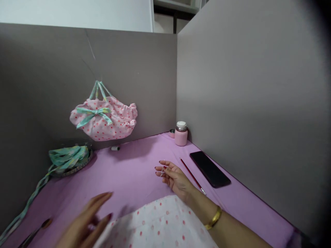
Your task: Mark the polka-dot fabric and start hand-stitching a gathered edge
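Note:
White cloth with pink and red dots [160, 224] lies at the bottom centre. Above its left part is my left hand [89, 220], slightly blurred, its thumb and fingers apart with nothing seen between them. My right hand [173, 175] is over the purple cloth just beyond the dotted cloth, palm turned up. A thin white thread [162, 171] is pinched between its thumb and finger.
Right side: a red pencil [192, 175], a black phone [210, 168] and a pink jar [181, 134]. Left side: green fabric strips [68, 156] on a tray, scissors [36, 232] and a thread spool [115, 148]. A dotted pink garment [111, 120] hangs on the grey partition [155, 82].

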The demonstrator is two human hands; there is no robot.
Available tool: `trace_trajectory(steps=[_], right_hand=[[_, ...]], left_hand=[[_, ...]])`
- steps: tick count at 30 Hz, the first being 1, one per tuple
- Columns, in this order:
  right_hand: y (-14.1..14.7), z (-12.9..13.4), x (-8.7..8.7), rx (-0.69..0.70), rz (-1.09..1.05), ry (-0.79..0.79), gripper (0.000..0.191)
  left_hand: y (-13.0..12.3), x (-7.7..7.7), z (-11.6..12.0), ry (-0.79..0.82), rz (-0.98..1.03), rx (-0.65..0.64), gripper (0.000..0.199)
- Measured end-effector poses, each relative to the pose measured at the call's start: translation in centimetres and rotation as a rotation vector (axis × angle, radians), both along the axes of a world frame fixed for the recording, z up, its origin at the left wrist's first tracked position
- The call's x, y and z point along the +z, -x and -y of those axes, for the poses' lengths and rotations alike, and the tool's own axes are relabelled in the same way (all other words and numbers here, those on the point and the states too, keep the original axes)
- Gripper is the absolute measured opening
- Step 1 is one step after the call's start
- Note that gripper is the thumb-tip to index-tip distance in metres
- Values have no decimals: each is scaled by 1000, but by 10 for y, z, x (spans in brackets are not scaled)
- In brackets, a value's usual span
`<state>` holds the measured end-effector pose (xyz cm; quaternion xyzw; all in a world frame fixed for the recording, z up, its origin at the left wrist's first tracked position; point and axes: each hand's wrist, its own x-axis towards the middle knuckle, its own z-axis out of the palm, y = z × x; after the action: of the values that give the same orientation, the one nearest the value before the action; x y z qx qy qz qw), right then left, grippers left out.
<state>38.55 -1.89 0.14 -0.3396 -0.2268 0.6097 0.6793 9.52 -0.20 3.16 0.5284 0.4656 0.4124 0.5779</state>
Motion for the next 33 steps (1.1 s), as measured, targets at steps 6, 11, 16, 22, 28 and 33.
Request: trace_trajectory(steps=[6,11,16,22,28,33], right_hand=[[16,9,-2,184,10,-76,34],[5,3,-3,92,-48,-75,34],[-15,-6,-4,-32,-110,-41,37],[-34,-12,-5,-391,24,9,39],[-16,0,-2,-452,492,19,25],[28,21,0,315,548,164,40]], left_hand=[[-117,-28,7,-112,-55,-371,65],[-123,-46,1,-25,-188,-390,33],[-111,-42,2,68,-240,-368,42],[-111,-45,1,66,-196,-315,45],[-109,-44,-1,-27,-281,-210,41],[-105,-43,7,-416,-416,-277,29]])
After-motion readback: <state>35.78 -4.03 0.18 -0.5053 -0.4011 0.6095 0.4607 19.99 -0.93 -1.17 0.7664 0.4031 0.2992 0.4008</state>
